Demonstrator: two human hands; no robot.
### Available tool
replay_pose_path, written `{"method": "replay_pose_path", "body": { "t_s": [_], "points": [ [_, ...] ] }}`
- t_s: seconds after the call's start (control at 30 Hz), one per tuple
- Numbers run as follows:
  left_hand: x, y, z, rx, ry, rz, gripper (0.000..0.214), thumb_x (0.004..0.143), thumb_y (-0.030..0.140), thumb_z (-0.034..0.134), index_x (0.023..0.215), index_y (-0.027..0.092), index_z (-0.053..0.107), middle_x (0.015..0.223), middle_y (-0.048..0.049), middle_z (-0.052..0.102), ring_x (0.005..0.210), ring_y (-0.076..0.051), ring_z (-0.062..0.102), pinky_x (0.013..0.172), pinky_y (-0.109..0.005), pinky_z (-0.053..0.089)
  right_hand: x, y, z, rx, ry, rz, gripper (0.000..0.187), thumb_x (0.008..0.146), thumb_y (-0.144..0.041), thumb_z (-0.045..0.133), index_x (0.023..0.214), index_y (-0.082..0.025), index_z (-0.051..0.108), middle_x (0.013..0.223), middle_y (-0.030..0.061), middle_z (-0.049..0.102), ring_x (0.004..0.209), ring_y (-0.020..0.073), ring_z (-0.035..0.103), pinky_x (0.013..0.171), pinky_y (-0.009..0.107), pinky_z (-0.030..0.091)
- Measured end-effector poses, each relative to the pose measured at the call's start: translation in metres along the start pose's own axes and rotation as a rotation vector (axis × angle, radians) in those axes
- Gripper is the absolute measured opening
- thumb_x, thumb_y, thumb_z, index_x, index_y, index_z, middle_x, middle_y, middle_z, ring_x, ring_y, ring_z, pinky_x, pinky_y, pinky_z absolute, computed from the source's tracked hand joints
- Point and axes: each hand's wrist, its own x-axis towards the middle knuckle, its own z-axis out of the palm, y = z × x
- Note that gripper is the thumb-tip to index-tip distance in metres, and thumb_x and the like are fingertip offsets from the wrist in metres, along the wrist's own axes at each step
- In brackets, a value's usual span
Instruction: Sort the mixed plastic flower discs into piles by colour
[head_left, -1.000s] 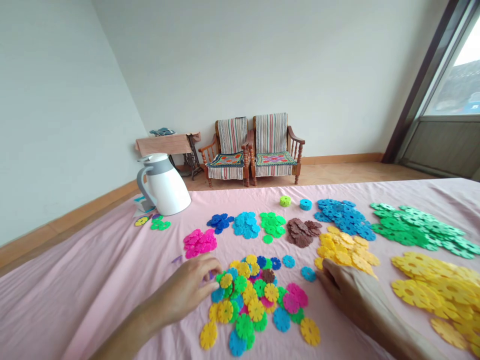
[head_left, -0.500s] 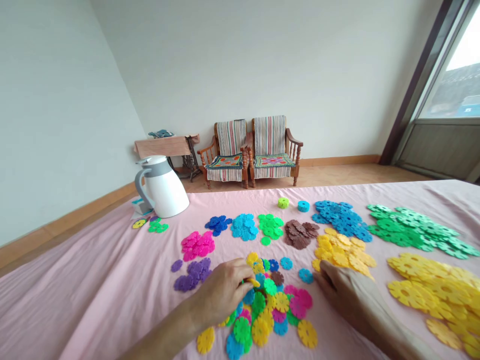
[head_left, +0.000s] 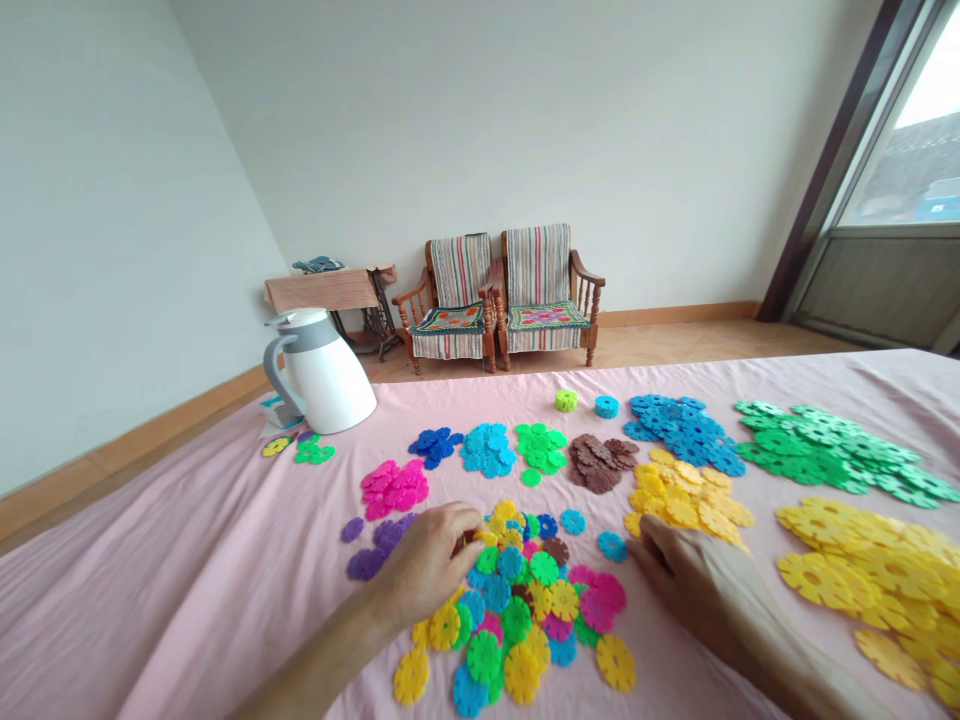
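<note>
My left hand (head_left: pixel 435 555) is at the left edge of a mixed pile of flower-shaped plastic discs (head_left: pixel 516 618). Its fingers are pinched together, with a bit of a yellow disc showing between them. My right hand (head_left: pixel 694 575) rests on the cloth beside a heap of yellow discs (head_left: pixel 679 492). Its fingers are curled together, and whatever they may hold is hidden. A loose blue disc (head_left: pixel 612 546) lies just left of its fingertips. Purple discs (head_left: pixel 382 545) lie partly behind my left hand.
Sorted heaps include pink (head_left: pixel 395 488), dark blue (head_left: pixel 433 446), light blue (head_left: pixel 487 450), brown (head_left: pixel 600 462) and green discs (head_left: pixel 832 450). Larger yellow discs (head_left: pixel 870 570) spread at right. A white jug (head_left: pixel 330 380) stands back left on the pink cloth (head_left: pixel 187 580). Two armchairs (head_left: pixel 536 290) stand beyond.
My left hand has drawn slightly left and away from me, uncovering more blue and yellow discs in the mixed pile. My right hand has stayed almost where it was.
</note>
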Motion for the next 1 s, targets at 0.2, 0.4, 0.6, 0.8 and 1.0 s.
{"method": "replay_pose_path", "body": {
  "t_s": [0.2, 0.4, 0.6, 0.8, 1.0],
  "points": [
    [-0.002, 0.010, 0.004, -0.032, -0.069, 0.103, 0.017, 0.083, 0.014, 0.050, 0.081, 0.018, 0.066, 0.079, -0.0011, 0.060, 0.075, -0.013, 0.056, 0.066, -0.023, 0.040, 0.000, 0.001, 0.002, -0.012, -0.002, -0.005, 0.035, 0.088, -0.039, 0.038, 0.059, -0.022, 0.045, 0.047, -0.0004, 0.053, 0.041, 0.0137, 0.045, 0.046, 0.025, 0.018],
    [0.000, 0.003, -0.006, 0.020, -0.024, 0.013, 0.016, 0.080, 0.014, 0.049, 0.072, 0.016, 0.064, 0.071, -0.0007, 0.058, 0.068, -0.013, 0.054, 0.061, -0.023, 0.038, 0.000, 0.001, 0.001, -0.005, -0.007, -0.016, 0.034, 0.089, -0.036, 0.039, 0.059, -0.022, 0.045, 0.047, 0.0002, 0.055, 0.041, 0.0147, 0.047, 0.045, 0.026, 0.019],
    [0.002, 0.005, -0.002, -0.065, 0.027, -0.032, 0.020, 0.079, 0.016, 0.053, 0.093, 0.019, 0.065, 0.091, -0.0021, 0.063, 0.073, -0.013, 0.057, 0.070, -0.025, 0.045, 0.000, 0.001, 0.001, -0.007, 0.011, -0.025, 0.034, 0.089, -0.035, 0.039, 0.059, -0.022, 0.046, 0.048, 0.0005, 0.055, 0.041, 0.0150, 0.049, 0.045, 0.026, 0.019],
    [0.008, -0.001, 0.010, 0.006, 0.058, 0.027, 0.027, 0.078, 0.018, 0.060, 0.104, 0.021, 0.066, 0.097, -0.0049, 0.061, 0.096, -0.020, 0.056, 0.087, -0.033, 0.044, 0.001, 0.001, 0.002, -0.025, -0.004, -0.015, 0.034, 0.089, -0.036, 0.039, 0.058, -0.022, 0.045, 0.047, 0.0002, 0.054, 0.040, 0.0146, 0.048, 0.045, 0.026, 0.019],
    [0.009, -0.002, 0.018, 0.049, 0.123, 0.059, 0.023, 0.080, 0.010, 0.054, 0.097, 0.021, 0.066, 0.092, -0.0039, 0.062, 0.096, -0.019, 0.056, 0.087, -0.032, 0.045, 0.000, 0.002, 0.002, -0.022, -0.032, -0.004, 0.035, 0.090, -0.037, 0.037, 0.060, -0.022, 0.046, 0.049, -0.0002, 0.055, 0.042, 0.0148, 0.049, 0.046, 0.025, 0.019]
  ]
}}
